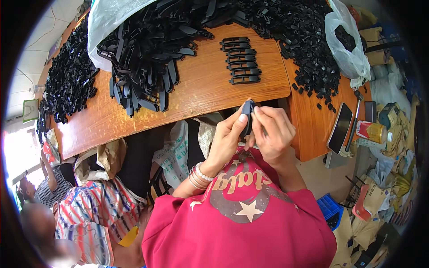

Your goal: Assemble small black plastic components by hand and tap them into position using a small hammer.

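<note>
Just off the table's front edge, my left hand [225,138] grips a long black plastic piece [247,118], held upright between thumb and fingers. My right hand [273,131] pinches at the upper end of that piece; whether a smaller part sits in its fingertips is hidden. Beyond my hands lies a neat column of several black frame-like plastic pieces [244,79] on the wooden table [196,91]. To their left spreads a big heap of long, curved black plastic pieces [143,67].
Small black parts [313,58] cover the table's right side, beside a plastic bag [346,44]. Near the right edge are a phone [340,128], a hammer [354,120] and a bottle [374,132]. Another black heap [71,71] lies far left. A co-worker in a patterned shirt [96,214] sits at left.
</note>
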A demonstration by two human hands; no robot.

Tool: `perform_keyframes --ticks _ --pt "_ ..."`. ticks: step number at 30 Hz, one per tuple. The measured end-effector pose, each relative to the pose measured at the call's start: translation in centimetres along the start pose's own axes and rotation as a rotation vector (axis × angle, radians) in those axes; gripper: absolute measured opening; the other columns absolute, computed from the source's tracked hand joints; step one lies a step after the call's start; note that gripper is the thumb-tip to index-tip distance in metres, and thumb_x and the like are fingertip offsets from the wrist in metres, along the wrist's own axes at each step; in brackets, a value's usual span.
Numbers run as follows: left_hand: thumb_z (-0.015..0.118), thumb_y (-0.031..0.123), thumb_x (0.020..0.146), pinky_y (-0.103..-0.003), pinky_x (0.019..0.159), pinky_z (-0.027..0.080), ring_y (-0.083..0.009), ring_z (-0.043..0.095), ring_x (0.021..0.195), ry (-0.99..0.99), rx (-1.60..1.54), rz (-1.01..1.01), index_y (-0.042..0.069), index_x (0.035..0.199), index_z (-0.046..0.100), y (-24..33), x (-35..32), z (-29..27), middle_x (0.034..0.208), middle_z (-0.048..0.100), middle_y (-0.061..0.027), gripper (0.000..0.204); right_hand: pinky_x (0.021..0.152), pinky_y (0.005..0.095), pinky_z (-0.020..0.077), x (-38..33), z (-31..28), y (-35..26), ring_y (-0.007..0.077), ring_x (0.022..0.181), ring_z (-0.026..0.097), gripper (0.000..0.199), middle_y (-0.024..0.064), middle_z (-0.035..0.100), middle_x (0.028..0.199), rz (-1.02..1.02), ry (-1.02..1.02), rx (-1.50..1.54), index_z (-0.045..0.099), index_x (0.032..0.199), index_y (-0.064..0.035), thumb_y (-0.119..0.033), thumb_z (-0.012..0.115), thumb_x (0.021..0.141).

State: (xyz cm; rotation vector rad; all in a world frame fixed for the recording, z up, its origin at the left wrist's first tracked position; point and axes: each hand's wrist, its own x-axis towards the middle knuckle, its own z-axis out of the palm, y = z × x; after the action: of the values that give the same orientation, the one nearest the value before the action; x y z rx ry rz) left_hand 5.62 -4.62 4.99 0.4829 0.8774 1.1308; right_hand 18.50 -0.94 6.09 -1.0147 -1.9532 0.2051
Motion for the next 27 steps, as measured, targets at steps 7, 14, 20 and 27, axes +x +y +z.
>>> perform_keyframes --ticks 7,14,20,27 --pt "0.043 0.027 0.103 -0.018 0.047 0.034 -0.0062 0.049 0.054 -0.021 0.129 0.112 0.002 0.139 0.044 1.1 -0.2 -0.6 0.078 0.056 -0.0021 0.044 0.066 0.0364 0.0535 0.4 -0.4 -1.0 0.0306 0.082 0.063 0.034 0.0152 0.060 0.095 -0.001 -0.139 0.096 0.064 0.104 0.0080 0.008 0.062 0.070" --pt "0.044 0.027 0.102 -0.020 0.039 0.031 -0.0082 0.043 0.044 -0.118 -0.105 -0.184 -0.003 0.099 0.060 0.8 0.0 -4.1 0.065 0.057 -0.0052 0.034 0.077 0.0381 0.0420 -0.4 0.4 1.2 0.0277 0.096 0.056 0.040 0.0083 0.057 0.104 -0.090 -0.273 0.088 0.068 0.110 -0.0087 -0.002 0.062 0.072" --pt "0.066 0.016 0.088 -0.035 0.054 0.045 -0.0283 0.058 0.064 0.510 1.184 0.709 0.002 0.081 0.063 1.1 0.9 -8.0 0.074 0.059 -0.0140 0.016 0.078 0.0377 0.0412 -0.9 2.1 4.9 0.0265 0.096 0.057 0.035 0.0078 0.060 0.100 -0.057 -0.319 0.003 0.065 0.104 -0.0043 0.003 0.070 0.070" --pt "0.069 0.021 0.083 -0.035 0.059 0.049 -0.0265 0.064 0.074 0.978 1.959 0.482 0.001 0.096 0.064 5.8 0.6 -12.4 0.087 0.061 -0.0114 0.025 0.079 0.0380 0.0395 0.0 3.3 6.7 0.0268 0.094 0.055 0.021 0.0059 0.060 0.096 0.069 -0.229 -0.150 0.063 0.096 -0.0051 -0.004 0.071 0.076"
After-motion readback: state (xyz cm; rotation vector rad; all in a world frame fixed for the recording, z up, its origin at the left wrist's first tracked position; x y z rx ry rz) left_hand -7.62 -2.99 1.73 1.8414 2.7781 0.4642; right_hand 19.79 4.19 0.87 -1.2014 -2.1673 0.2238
